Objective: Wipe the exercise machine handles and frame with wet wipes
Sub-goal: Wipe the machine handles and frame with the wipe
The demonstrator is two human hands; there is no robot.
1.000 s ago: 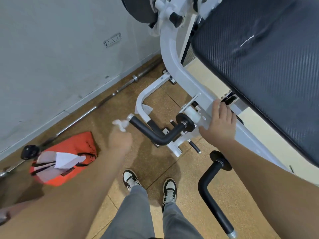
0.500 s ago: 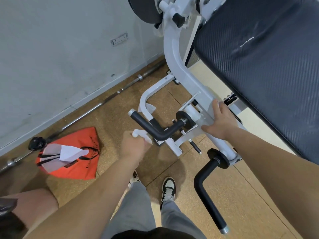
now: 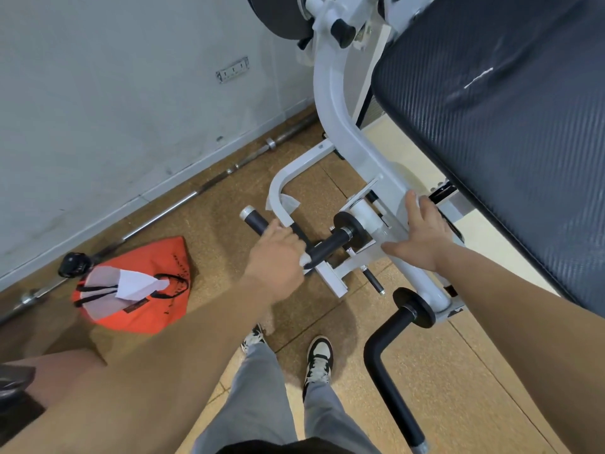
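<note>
Count: 2 hands – L hand (image 3: 275, 253), R hand (image 3: 422, 237). 2 blk handles – upper handle (image 3: 330, 245), lower handle (image 3: 389, 381). 1 wipe (image 3: 306, 259). 1 white frame (image 3: 340, 126) w/ 1 blk pad (image 3: 507, 126). 1 weight plate (image 3: 278, 18). Floor: 1 orange bag (image 3: 154, 306), 1 barbell (image 3: 183, 199), 2 shoes – L shoe (image 3: 253, 338), R shoe (image 3: 319, 358). 2 grey trouser legs (image 3: 258, 404). Wall: 1 socket (image 3: 233, 69)

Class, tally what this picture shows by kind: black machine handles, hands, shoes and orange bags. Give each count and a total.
Black handles: 2, the upper handle and the lower handle
Hands: 2, the left hand and the right hand
Shoes: 2
Orange bag: 1
Total: 7
</note>
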